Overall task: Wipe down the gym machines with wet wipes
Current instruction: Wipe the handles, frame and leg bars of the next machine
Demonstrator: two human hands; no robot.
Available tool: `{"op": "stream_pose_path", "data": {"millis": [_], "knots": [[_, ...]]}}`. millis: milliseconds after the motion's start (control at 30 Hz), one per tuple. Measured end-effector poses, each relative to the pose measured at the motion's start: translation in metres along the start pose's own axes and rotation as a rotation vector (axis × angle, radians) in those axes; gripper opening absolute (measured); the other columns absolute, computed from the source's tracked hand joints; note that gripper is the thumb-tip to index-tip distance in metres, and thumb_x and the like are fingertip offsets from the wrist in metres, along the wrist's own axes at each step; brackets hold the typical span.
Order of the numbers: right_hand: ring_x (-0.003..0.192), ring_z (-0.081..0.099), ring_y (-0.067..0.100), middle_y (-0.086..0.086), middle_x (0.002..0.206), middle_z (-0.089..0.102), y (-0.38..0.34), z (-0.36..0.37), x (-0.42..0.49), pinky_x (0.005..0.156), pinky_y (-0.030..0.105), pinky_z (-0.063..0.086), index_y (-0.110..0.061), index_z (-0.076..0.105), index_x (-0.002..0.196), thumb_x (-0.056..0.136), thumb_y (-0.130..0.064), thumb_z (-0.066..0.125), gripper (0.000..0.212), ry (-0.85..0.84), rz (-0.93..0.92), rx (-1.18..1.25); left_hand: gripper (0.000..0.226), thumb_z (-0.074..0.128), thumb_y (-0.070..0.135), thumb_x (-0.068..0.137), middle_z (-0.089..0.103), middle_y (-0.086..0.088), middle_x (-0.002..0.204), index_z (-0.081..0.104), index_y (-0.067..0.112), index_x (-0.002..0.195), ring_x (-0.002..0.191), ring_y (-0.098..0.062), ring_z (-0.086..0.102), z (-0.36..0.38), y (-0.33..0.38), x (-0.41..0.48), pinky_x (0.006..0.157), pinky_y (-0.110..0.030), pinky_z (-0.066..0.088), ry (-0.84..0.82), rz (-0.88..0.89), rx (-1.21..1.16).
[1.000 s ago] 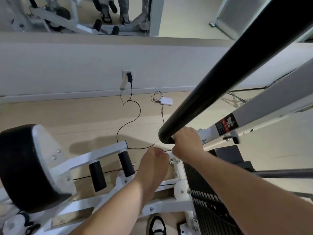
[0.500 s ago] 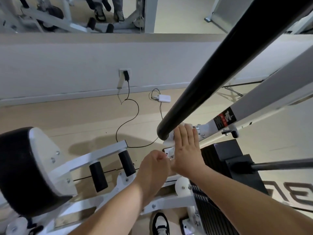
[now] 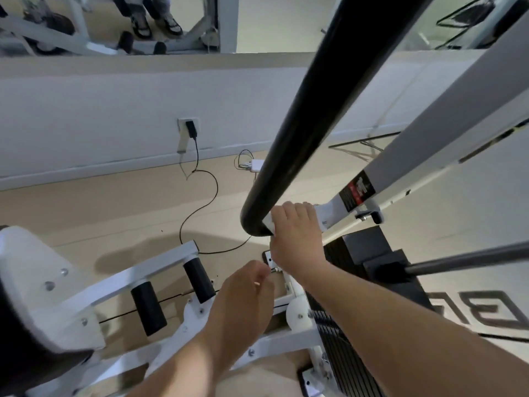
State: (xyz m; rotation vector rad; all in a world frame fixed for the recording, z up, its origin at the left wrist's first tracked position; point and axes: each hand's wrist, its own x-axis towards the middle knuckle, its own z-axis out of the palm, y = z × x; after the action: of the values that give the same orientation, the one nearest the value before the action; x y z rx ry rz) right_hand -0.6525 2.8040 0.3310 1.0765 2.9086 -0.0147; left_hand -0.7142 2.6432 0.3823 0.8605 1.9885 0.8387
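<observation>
Pressing a wet wipe (image 3: pixel 268 224) against the lower end of the black padded bar (image 3: pixel 329 110), the right hand (image 3: pixel 296 239) has its fingers curled over the cloth, of which only a white corner shows beside the knuckles. The bar's long axis runs from this rounded end, near the middle of the machine, up and away to the right toward the top edge of view. The rest of its length therefore lies above and beyond the hand, on much the same diagonal as the white frame arm (image 3: pixel 429 133) just beside it. The right hand is the nearer one and sits on the bar itself; as I judge it, the coming stroke has to slide up that axis with the wipe wrapped round the padding. The left hand (image 3: pixel 246 302) hangs lower, over the white frame near the weight stack (image 3: pixel 360 253), its back to the camera; its fingers are tucked out of sight, so I cannot tell whether it holds anything
</observation>
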Motion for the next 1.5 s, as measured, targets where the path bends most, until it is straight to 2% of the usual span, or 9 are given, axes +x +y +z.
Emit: {"op": "stream_pose_path", "data": {"millis": [167,233,333,467,767,900,1033,1200,1500], "knots": [[0.154,0.025,0.02,-0.004,0.159,0.04,0.022,-0.014,-0.014,0.13,0.041,0.003,-0.02,0.035,0.156,0.078,-0.035,0.077,0.09,-0.177,-0.091,0.23,0.036,0.073,0.006,0.079,0.066,0.005,0.119,0.07,0.019,0.113,0.102,-0.008,0.066,0.005,0.007,0.014,0.074,-0.01,0.048,0.087,0.459,0.452],[0.155,0.023,0.008,-0.01,0.164,0.036,0.038,-0.038,-0.014,0.129,0.033,0.013,-0.026,0.034,0.159,0.08,-0.019,0.074,0.089,-0.253,-0.026,0.46,0.066,0.078,0.001,0.069,0.059,-0.011,0.141,0.064,0.007,0.133,0.125,-0.024,0.063,0.011,0.021,0.034,0.086,-0.029,0.059,0.075,0.567,0.595],[0.146,0.039,0.008,-0.01,0.159,0.043,0.055,-0.065,-0.041,0.118,0.033,0.037,-0.027,0.04,0.156,0.08,-0.007,0.061,0.082,-0.172,0.247,0.66,0.088,0.064,0.016,0.089,0.014,-0.023,0.167,0.015,0.001,0.16,0.156,-0.039,0.014,0.027,0.05,0.065,0.127,-0.052,0.015,-0.058,0.461,0.948],[0.137,0.043,0.025,0.008,0.147,0.05,0.076,-0.064,-0.077,0.117,0.037,0.035,-0.011,0.044,0.147,0.09,-0.022,0.055,0.059,-0.191,0.422,0.151,0.103,0.068,0.029,0.087,0.029,-0.027,0.154,0.0,0.005,0.161,0.139,-0.046,0.033,0.048,0.053,0.093,0.122,-0.059,0.018,-0.047,0.316,1.137],[0.092,0.052,0.032,0.013,0.101,0.058,0.092,-0.017,-0.085,0.079,0.048,0.047,-0.008,0.061,0.107,0.094,-0.039,0.046,0.036,-0.128,0.167,-0.267,0.053,0.022,0.064,0.104,0.057,-0.01,0.117,0.042,0.023,0.131,0.107,-0.033,0.059,0.052,0.068,0.135,0.084,-0.042,0.044,-0.068,0.225,0.954],[0.091,0.051,0.031,0.011,0.098,0.056,0.091,-0.015,-0.088,0.079,0.047,0.046,-0.009,0.061,0.106,0.093,-0.041,0.044,0.038,-0.086,0.147,-0.234,0.081,0.002,0.069,0.101,0.064,-0.008,0.097,0.064,0.018,0.112,0.095,-0.03,0.06,0.044,0.088,0.159,0.084,-0.04,0.046,-0.204,-0.026,0.758],[0.089,0.05,0.029,0.01,0.098,0.055,0.088,-0.02,-0.086,0.077,0.045,0.046,-0.011,0.061,0.106,0.094,-0.043,0.043,0.039,-0.109,0.168,-0.223,0.034,0.026,0.039,0.109,0.062,-0.005,0.107,0.049,0.025,0.131,0.094,-0.031,0.062,0.059,0.057,0.135,0.076,-0.041,0.045,0.067,0.334,0.966],[0.087,0.05,0.031,0.011,0.095,0.055,0.087,-0.02,-0.086,0.074,0.046,0.046,-0.009,0.062,0.102,0.093,-0.044,0.045,0.04,-0.122,0.186,-0.221,0.065,0.04,0.025,0.1,0.044,-0.014,0.145,0.02,0.011,0.161,0.128,-0.035,0.045,0.071,0.01,0.111,0.115,-0.05,0.027,0.141,0.432,1.035],[0.085,0.051,0.032,0.011,0.092,0.055,0.089,-0.016,-0.084,0.071,0.045,0.047,-0.009,0.062,0.098,0.089,-0.04,0.053,0.033,-0.117,0.198,-0.216,0.036,0.043,0.003,0.09,0.051,-0.006,0.094,0.047,0.01,0.125,0.1,-0.036,0.058,0.065,0.099,0.177,0.086,-0.047,0.05,-0.22,0.078,0.851]]}}
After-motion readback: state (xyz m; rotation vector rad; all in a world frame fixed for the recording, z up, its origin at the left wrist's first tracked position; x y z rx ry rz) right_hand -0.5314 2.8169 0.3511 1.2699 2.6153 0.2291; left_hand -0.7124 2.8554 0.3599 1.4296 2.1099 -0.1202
